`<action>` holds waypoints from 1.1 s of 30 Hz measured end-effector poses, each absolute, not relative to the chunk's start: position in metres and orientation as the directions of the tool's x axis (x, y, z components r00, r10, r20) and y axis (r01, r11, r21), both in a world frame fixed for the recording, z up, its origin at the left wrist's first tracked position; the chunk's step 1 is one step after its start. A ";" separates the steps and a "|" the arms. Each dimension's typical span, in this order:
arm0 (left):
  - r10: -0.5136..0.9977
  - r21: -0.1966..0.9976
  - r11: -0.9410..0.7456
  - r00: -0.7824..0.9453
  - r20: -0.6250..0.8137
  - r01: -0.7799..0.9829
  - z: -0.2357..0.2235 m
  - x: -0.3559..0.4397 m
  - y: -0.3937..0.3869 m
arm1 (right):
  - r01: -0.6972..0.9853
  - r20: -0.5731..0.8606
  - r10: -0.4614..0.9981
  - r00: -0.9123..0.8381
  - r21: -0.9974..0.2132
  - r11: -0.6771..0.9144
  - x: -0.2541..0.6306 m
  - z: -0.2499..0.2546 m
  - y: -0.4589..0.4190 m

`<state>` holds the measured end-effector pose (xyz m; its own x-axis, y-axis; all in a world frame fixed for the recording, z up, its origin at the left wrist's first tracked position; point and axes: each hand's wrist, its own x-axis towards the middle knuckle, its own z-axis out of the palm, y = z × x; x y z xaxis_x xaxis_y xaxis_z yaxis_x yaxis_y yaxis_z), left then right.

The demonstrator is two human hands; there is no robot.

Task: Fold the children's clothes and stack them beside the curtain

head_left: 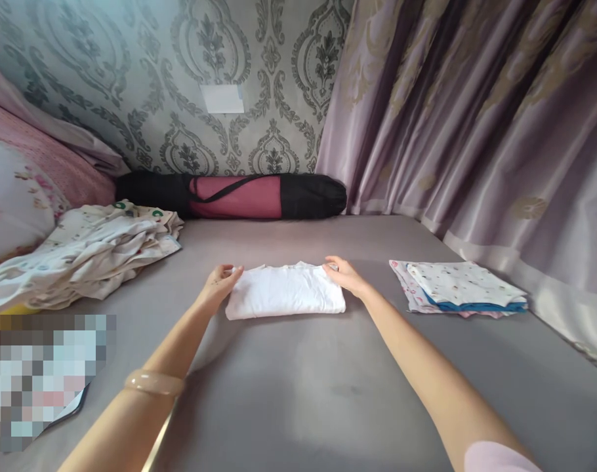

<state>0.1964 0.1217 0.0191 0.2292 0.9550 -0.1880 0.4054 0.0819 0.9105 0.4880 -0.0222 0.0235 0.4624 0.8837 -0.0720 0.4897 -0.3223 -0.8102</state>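
A white garment [286, 292], folded into a flat rectangle, lies on the grey sheet [367, 387] in front of me. My left hand [223, 280] pinches its far left corner between thumb and fingers. At the far right corner, my right hand [344, 274] grips the cloth the same way. The fingers curl behind the fabric, so their tips are partly hidden. A neckline seems to show along the far edge. To the right of my right hand is a stack of folded clothes [466, 285], white printed cloth on top with a blue layer beneath.
On the left lies a heap of rumpled light clothes [106, 246] beside a floral pillow [13, 196]. A long black and maroon bag [234, 196] rests against the patterned wall. Purple curtains [475, 118] hang along the right. A blurred flat object [47, 387] is at the lower left.
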 end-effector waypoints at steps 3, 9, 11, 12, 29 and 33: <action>0.955 0.907 0.068 0.236 -0.180 0.415 0.023 0.194 0.115 | 0.483 -0.064 0.889 0.453 -0.821 -0.305 0.488 0.023 -0.029; 0.962 0.886 -0.003 0.244 -0.124 0.464 0.020 0.195 0.112 | 0.476 -0.044 0.910 0.413 -0.841 -0.257 0.491 0.020 -0.033; 0.969 0.857 -0.071 0.240 -0.063 0.510 0.018 0.194 0.112 | 0.541 0.021 0.901 0.433 -0.806 -0.241 0.492 0.016 -0.034; 0.971 0.827 -0.123 0.237 -0.013 0.549 0.018 0.193 0.111 | 0.583 0.059 0.897 0.439 -0.778 -0.234 0.492 0.014 -0.034; 0.682 0.349 -0.727 0.683 0.264 0.591 -0.004 0.251 0.044 | 0.958 0.107 0.994 0.031 -0.288 0.001 0.385 0.025 -0.030; 0.749 0.261 -0.659 0.646 0.145 0.705 -0.005 0.257 0.043 | 0.964 0.105 0.993 0.044 -0.266 -0.015 0.382 0.011 -0.023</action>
<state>0.2569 0.0428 -0.0052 0.6463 0.7492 0.1450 0.7053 -0.6590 0.2613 0.3817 -0.0231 0.0113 0.0442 0.9935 0.1050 0.9640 -0.0148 -0.2655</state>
